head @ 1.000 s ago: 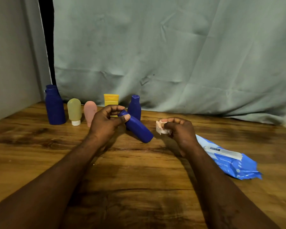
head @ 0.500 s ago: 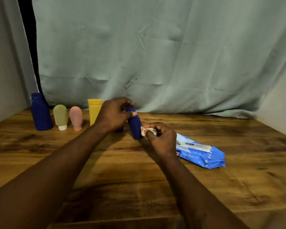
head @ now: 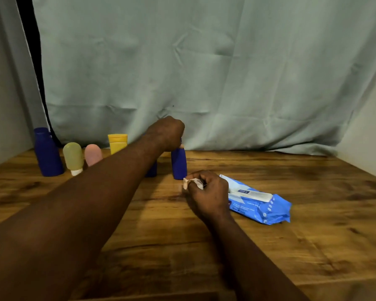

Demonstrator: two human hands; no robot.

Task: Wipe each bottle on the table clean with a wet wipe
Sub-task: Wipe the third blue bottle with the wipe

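Small blue bottle (head: 179, 165) upright near the middle of the surface (head: 313, 224), its base apparently on the wood. Its long axis is vertical and its neck points up into the left hand (head: 167, 132). This hand reaches in from above, its grip closed over the cap end; the cap itself is hidden under the curled fingers.

The right hand (head: 208, 193) is just in front of the bottle's base. Its grip pinches a crumpled wet wipe (head: 192, 183), which lies close to the bottle, though contact cannot be confirmed.

The bottle looks like rigid moulded plastic, probably light, with smooth walls likely to turn slippery once damp. A hold at the cap or shoulder would steady it and leave the body free for the wipe. Being narrow-based, it may tip under a sideways push. The wipe is soft and limp.

Row at rear left, each standing on end:
- a tall blue bottle (head: 48, 153)
- a green bottle (head: 73, 156), cap down
- a pink bottle (head: 93, 154)
- a yellow tube (head: 117, 143)
- a second blue bottle (head: 151, 170), mostly hidden behind the left forearm

A blue wipes pack (head: 263, 205) lies flat to the right.
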